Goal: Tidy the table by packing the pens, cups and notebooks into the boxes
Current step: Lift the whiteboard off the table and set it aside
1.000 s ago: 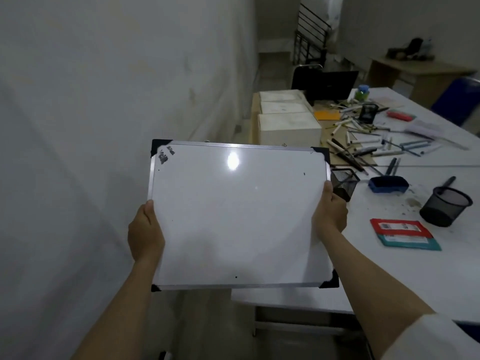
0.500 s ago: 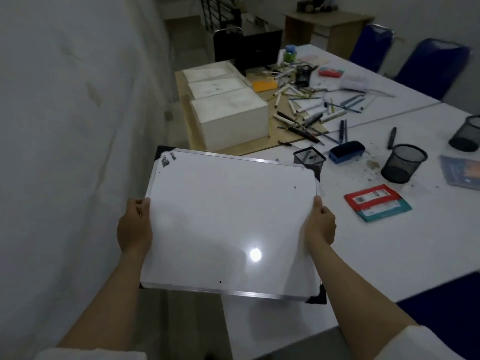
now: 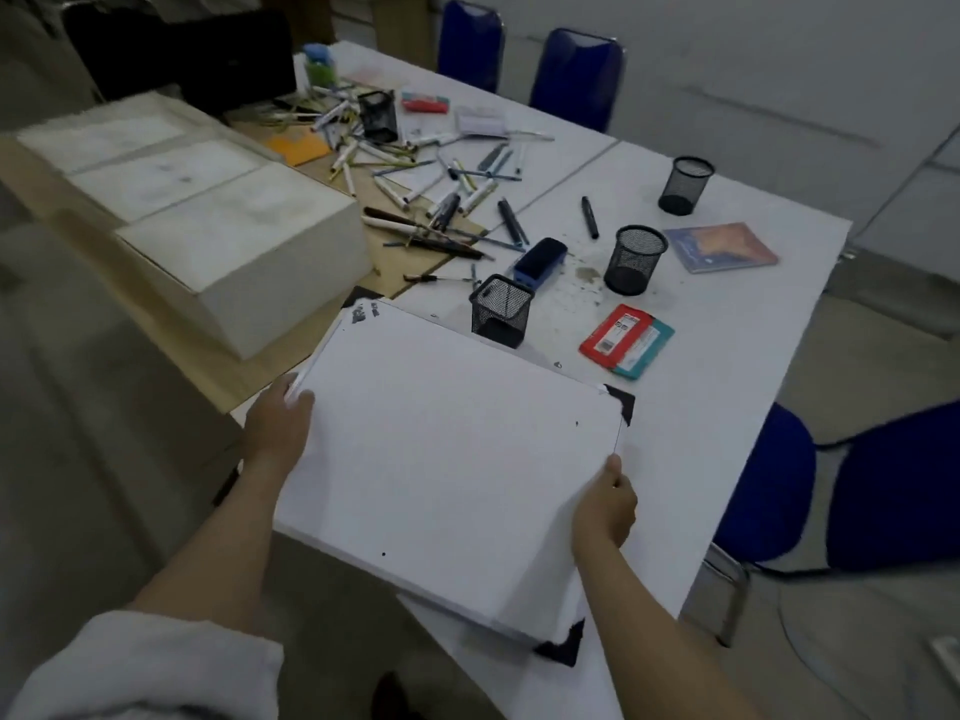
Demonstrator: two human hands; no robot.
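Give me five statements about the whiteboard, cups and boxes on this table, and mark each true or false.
1. Both hands hold the whiteboard. True: the left hand grips its left edge, the right hand its right edge.
2. Three mesh cups stand on the table. False: four show, one square near the board, two round, and another square among the pens.
3. The pens are packed in the boxes. False: they lie scattered on the table.
4. The boxes are closed. True.
5. The notebook lies inside a cup. False: it lies flat on the table.
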